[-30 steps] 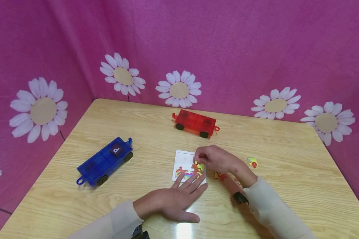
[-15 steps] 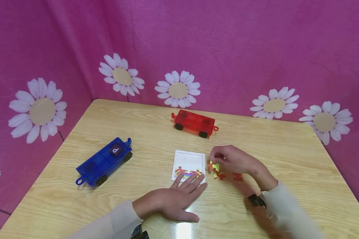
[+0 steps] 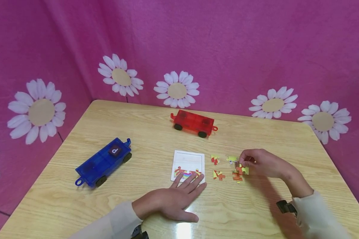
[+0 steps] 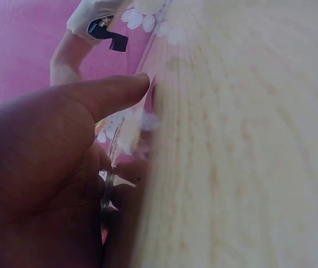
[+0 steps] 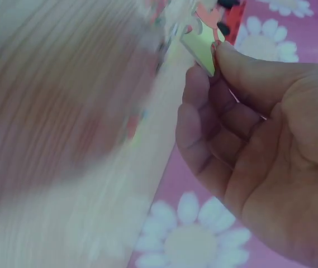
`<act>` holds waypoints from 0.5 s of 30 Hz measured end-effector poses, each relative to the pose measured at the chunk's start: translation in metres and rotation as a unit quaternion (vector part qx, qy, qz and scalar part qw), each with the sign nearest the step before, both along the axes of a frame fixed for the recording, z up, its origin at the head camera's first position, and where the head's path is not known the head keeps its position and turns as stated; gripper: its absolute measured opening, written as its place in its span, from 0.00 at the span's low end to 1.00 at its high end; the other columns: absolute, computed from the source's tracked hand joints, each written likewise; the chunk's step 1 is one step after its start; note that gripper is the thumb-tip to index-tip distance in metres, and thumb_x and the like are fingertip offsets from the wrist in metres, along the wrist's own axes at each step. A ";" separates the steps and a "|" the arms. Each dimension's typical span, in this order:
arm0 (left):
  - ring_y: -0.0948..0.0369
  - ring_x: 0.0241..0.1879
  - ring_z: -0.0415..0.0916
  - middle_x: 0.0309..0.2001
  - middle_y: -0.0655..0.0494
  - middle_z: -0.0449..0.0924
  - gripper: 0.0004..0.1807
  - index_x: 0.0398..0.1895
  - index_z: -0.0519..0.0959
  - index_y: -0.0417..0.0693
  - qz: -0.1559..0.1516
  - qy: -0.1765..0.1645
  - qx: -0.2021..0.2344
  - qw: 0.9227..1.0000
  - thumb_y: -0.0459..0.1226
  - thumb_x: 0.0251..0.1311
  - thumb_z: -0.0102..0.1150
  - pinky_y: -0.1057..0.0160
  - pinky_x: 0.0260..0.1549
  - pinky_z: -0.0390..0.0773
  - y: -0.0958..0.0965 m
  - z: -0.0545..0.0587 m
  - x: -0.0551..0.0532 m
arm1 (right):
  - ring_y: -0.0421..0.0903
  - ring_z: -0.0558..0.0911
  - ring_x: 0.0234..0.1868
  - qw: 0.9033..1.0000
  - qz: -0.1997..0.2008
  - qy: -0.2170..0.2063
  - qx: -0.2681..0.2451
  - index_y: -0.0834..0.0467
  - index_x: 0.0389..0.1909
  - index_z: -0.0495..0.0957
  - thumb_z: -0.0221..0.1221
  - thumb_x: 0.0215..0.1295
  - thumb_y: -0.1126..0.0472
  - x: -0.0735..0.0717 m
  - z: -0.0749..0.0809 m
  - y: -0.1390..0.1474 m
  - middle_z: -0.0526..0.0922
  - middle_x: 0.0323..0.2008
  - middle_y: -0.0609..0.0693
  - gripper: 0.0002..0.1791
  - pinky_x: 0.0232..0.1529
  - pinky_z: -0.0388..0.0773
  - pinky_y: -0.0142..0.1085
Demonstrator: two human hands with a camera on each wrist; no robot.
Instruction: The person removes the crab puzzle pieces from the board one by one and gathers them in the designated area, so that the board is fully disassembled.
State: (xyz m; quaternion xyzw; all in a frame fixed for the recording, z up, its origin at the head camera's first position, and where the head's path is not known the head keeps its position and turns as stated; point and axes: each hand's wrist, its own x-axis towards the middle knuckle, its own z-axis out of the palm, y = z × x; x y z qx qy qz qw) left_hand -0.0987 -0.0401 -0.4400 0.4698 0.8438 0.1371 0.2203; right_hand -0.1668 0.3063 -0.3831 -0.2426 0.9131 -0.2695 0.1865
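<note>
A white puzzle tray [image 3: 182,158] lies mid-table, with a few colourful pieces [image 3: 179,171] along its near side. My left hand [image 3: 179,203] rests flat, its straight spread fingers across the tray's near edge. To the right, my right hand [image 3: 264,162] pinches a yellow and orange puzzle piece [image 5: 204,50] between thumb and fingertips, above the table. Loose pieces lie between the tray and that hand: a yellow and red one [image 3: 215,160], an orange one [image 3: 219,175], a yellow one [image 3: 231,159] and another orange one [image 3: 237,178], partly overlapped by the held piece.
A red toy wagon [image 3: 194,122] stands behind the tray. At the left is a blue toy wagon [image 3: 103,162] carrying a dark square tile [image 3: 115,150] with a letter. A pink flowered cloth [image 3: 221,49] hangs behind the table [image 3: 137,122].
My right hand has moved from the tray's right side to the far right, carrying the puzzle piece out of the tray and uncovering loose pieces. My left hand has stayed in place.
</note>
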 end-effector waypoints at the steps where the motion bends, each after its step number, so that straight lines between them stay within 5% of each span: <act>1: 0.55 0.80 0.23 0.84 0.50 0.27 0.51 0.85 0.39 0.49 0.000 0.000 0.000 1.000 0.63 0.72 0.50 0.41 0.74 0.29 0.000 0.000 0.000 | 0.43 0.76 0.36 1.000 -0.003 -0.004 0.003 0.55 0.38 0.79 0.58 0.73 0.71 0.001 0.000 0.005 0.78 0.33 0.44 0.07 0.37 0.74 0.34; 15: 0.56 0.80 0.23 0.84 0.52 0.26 0.51 0.85 0.39 0.50 -0.001 -0.006 0.001 1.000 0.63 0.72 0.49 0.41 0.74 0.29 0.000 -0.001 -0.001 | 0.42 0.75 0.37 0.998 -0.006 -0.070 0.006 0.57 0.39 0.79 0.57 0.76 0.67 0.007 -0.014 0.039 0.78 0.34 0.45 0.04 0.38 0.73 0.34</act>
